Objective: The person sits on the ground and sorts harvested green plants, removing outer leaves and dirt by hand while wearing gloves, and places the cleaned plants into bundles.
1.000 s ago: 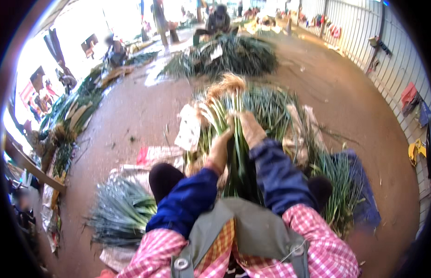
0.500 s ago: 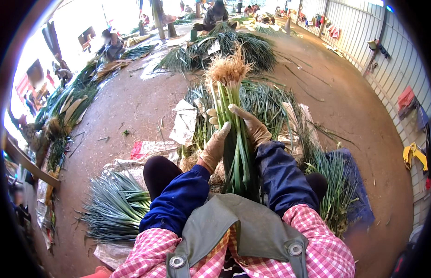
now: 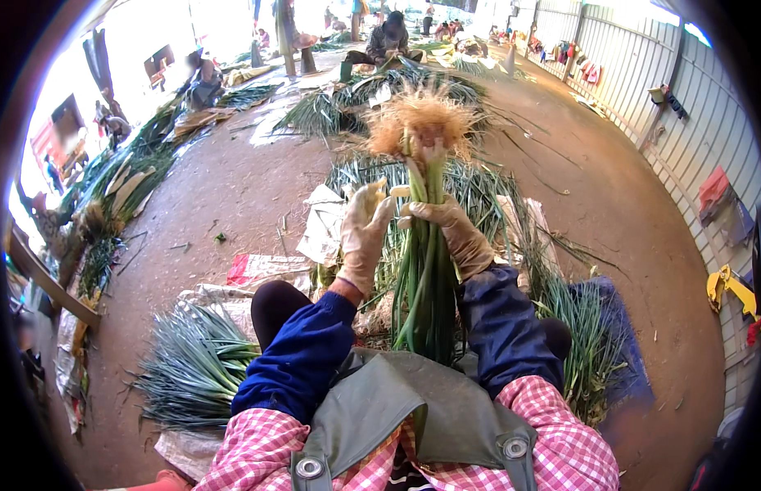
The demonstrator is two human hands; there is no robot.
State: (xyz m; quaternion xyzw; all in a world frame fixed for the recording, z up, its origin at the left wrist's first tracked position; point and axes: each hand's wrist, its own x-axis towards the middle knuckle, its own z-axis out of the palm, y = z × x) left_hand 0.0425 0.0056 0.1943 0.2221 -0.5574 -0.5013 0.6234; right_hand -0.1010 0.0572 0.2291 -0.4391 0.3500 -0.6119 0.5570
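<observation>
The person held a bundle of green onions (image 3: 425, 270) upright in front of the chest, tan root tufts (image 3: 421, 123) at the top and green leaves running down toward the grey-green apron (image 3: 413, 409). The right hand (image 3: 450, 229), in a dirty tan glove, was wrapped around the pale stalks just below the roots — fingers closed on the bundle. The left hand (image 3: 364, 233), gloved the same way, stood just beside the stalks with its fingers spread and lifted; its fingertips (image 3: 376, 192) seemed to touch a whitish strip at the bundle's left edge (whether they gripped it could not be told). Both forearms wore dark blue sleeves (image 3: 302, 360) over a pink checked shirt (image 3: 257, 450).

On the dirt floor (image 3: 233, 180), a heap of cut green leaves (image 3: 192, 368) lay on sacking by the left knee, and more green onions (image 3: 585, 344) lay at the right. Behind the bundle spread another pile of onions (image 3: 487, 184) — farther off, a seated person (image 3: 388, 41) worked among more heaps. A corrugated metal wall (image 3: 675, 106) ran along the right.
</observation>
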